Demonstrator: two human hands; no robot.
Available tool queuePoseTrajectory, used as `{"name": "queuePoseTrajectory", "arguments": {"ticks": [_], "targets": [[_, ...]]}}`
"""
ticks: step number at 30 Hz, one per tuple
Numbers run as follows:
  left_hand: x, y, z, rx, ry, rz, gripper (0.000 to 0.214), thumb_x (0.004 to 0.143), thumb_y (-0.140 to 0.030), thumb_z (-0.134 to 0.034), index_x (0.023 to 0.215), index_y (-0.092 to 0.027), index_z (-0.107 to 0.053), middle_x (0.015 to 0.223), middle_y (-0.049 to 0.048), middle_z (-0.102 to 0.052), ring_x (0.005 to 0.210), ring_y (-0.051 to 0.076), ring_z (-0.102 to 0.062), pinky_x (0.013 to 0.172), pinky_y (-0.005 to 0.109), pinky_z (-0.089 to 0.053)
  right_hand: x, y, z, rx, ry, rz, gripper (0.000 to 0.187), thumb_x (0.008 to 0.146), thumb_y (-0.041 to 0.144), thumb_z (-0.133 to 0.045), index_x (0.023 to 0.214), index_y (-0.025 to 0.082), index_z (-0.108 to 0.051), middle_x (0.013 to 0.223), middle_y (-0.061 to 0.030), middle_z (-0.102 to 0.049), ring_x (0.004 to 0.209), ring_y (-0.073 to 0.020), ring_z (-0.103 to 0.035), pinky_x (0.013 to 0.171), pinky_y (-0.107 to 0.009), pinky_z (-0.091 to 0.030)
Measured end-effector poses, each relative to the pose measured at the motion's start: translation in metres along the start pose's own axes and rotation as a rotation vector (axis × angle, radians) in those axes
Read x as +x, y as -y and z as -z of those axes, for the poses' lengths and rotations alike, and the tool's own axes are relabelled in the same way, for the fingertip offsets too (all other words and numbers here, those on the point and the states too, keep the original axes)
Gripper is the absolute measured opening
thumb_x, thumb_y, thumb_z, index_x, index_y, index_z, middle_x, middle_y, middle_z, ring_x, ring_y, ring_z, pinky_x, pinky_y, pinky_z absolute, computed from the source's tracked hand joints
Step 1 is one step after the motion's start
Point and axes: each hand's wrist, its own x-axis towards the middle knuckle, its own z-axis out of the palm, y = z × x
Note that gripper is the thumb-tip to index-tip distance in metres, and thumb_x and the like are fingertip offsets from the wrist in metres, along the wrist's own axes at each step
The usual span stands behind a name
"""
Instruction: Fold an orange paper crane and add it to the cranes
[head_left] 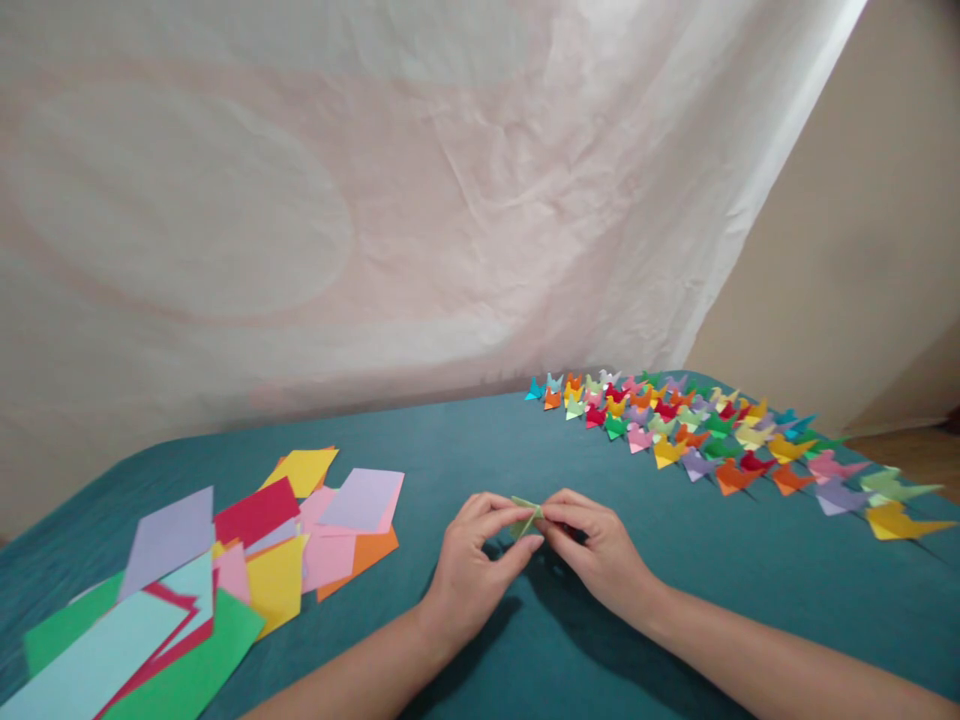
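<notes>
A small folded piece of light green paper [525,522] is held between both hands, just above the table in the middle of the view. My left hand [480,560] pinches it from the left with thumb and fingers. From the right, my right hand [592,545] grips its edge between thumb and fingertips. Much of the paper is hidden by the fingers, so its full shape cannot be made out.
Loose coloured paper sheets [277,580] overlap on the left of the teal tabletop [450,450]. At the right, several rows of small folded paper birds [697,462] run toward the back. A pale cloth [420,200] hangs behind the table.
</notes>
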Motion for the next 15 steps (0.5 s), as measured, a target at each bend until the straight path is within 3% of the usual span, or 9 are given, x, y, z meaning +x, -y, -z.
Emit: {"name": "queuePoseTrajectory", "arguments": {"ticks": [15], "targets": [[0.0042,0.0033,-0.0002,-0.037,-0.002,0.085,0.011,0.082,-0.025,-0.061,0.086,-0.020,-0.070,0.085,0.0029,-0.066,0.084,0.017,-0.060,0.080,0.029,-0.044,0.0022,0.0066,0.0034,0.026,0.014,-0.024,0.023,0.088,0.029,-0.051,0.077,0.018,-0.068,0.072,-0.0025,-0.058,0.067,-0.0139,-0.053,0.064,-0.025,-0.041]]}}
